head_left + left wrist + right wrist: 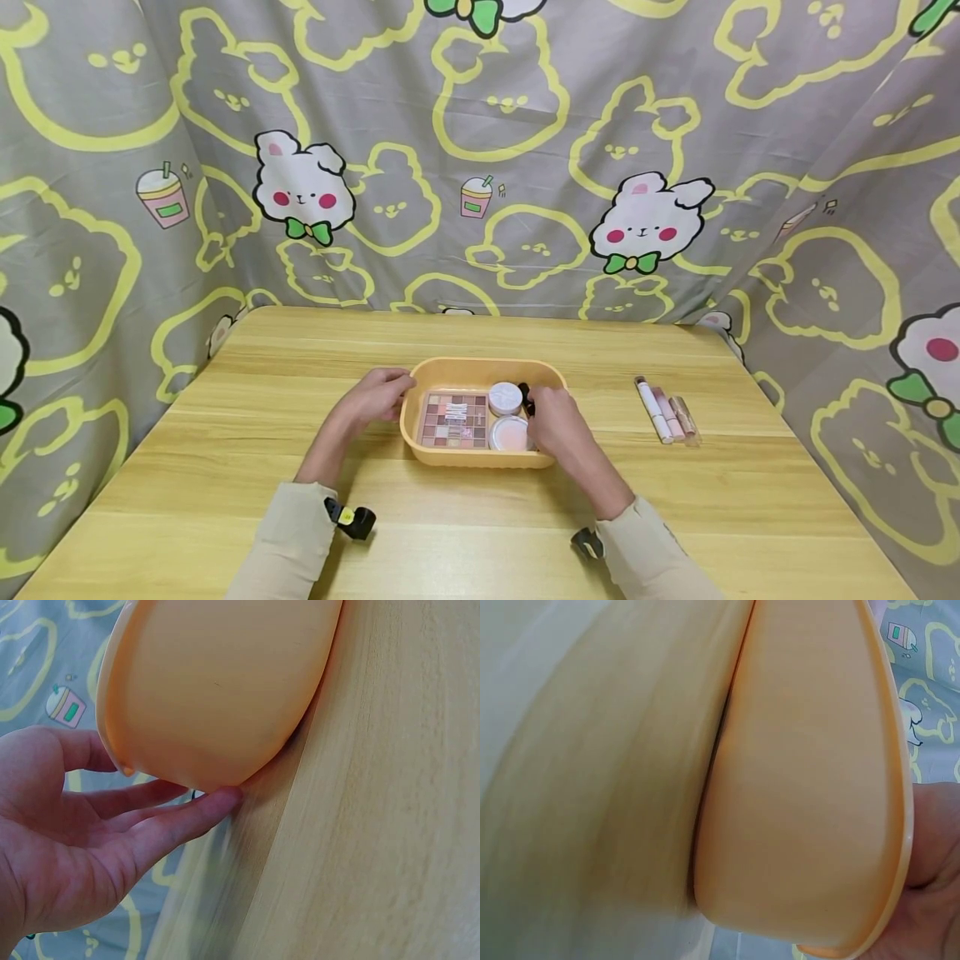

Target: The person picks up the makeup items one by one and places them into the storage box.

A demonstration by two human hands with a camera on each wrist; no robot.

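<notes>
Left hand (380, 394) clamped on orange rounded-rectangular plastic basket (450, 457), likely steadying it midway between tabletop (450, 542) side edges; right hand (558, 422) inside beside black item (524, 389), fingertips hidden, can't tell if gripping.

Right in the middle of the tabletop (480, 533), nearer its back edge than its front, sits the bin (472, 458). My left hand (381, 393) is at its left end, against the outside; my right hand (557, 421) is over the right end. Inside, the palette (453, 421) takes the left side, and just right of it a back jar (506, 398) and a front jar (509, 434). Right of the back jar, at my right hand, a small item (527, 389). Out between bin and right edge, three tubes (667, 414) side by side. Curtain (390, 208) behind the back edge.
</notes>
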